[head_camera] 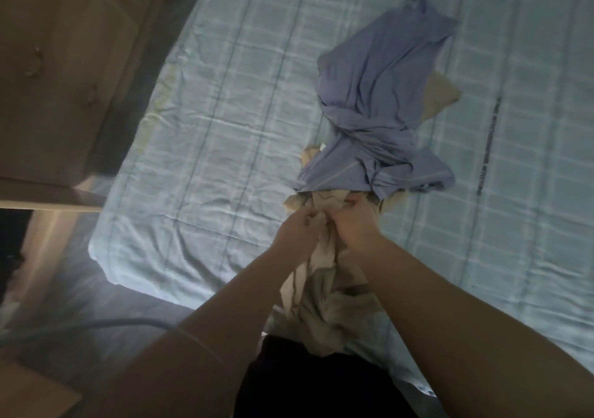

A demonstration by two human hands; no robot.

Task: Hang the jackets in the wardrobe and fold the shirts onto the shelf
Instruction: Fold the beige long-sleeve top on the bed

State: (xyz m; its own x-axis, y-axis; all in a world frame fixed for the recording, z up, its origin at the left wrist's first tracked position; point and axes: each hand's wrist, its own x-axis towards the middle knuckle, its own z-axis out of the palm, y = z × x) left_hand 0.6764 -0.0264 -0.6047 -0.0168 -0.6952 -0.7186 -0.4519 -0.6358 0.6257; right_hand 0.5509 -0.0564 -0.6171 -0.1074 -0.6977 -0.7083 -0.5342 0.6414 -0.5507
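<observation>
Beige fabric hangs nearest the viewer: a crumpled beige garment (331, 308) droops from two hands down toward the person's dark clothing (308, 385) at the bottom edge of the view. Two bare forearms reach forward from the lower corners and meet over the near edge of a bed (225, 128) covered in pale blue check. The left hand (297, 234) and the right hand (355, 224) sit side by side, almost touching, each with fingers curled tight around a bunch of the beige cloth. This looks like a search for a collar or hem, so the piece can be drawn out and shaken flat. Just beyond the knuckles the beige cloth runs under a blue shirt (379, 102), which lies twisted and heaped on top of it, so lifting the beige piece would likely drag the blue one along. A beige corner pokes out at the blue shirt's far right side; whether it belongs to the held garment or to another cannot be told. Whether the beige piece is a shirt or a jacket is also unclear. At far left stands a wooden wardrobe (48, 63) with small knobs, cut off by the frame, its shelf out of sight. The whole view is dim and soft.
</observation>
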